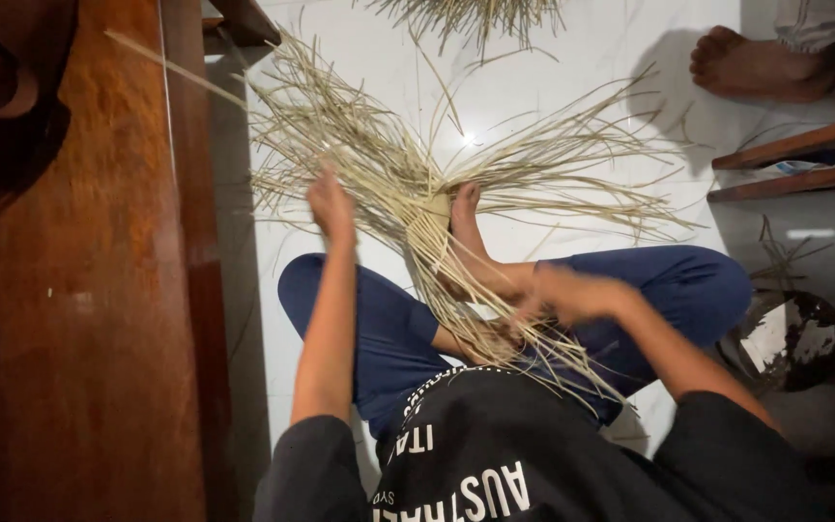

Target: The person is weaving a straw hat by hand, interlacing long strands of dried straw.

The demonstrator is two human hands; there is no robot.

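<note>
- Straw strips: pale, thin, fanned out over white tiled floor, crossing at woven centre pinned under bare foot.
- Left hand: raised at left side of fan, grip clenched on a few strands there.
- Right hand: low near knee, motion-blurred; appears to touch strand ends trailing toward lap; cannot tell if grip closed or loose.
- Step, judged: interlacing strands at the centre, early stage, most strips loose and unwoven.
- Next move calls for: keeping foot pressure on centre, separating one strand cleanly from neighbours, steady tension so crossing stays tight.
- Nearby: dark wooden furniture at left, second bundle of strips at top edge, another person's bare foot top right, dark round bowl right.
</note>
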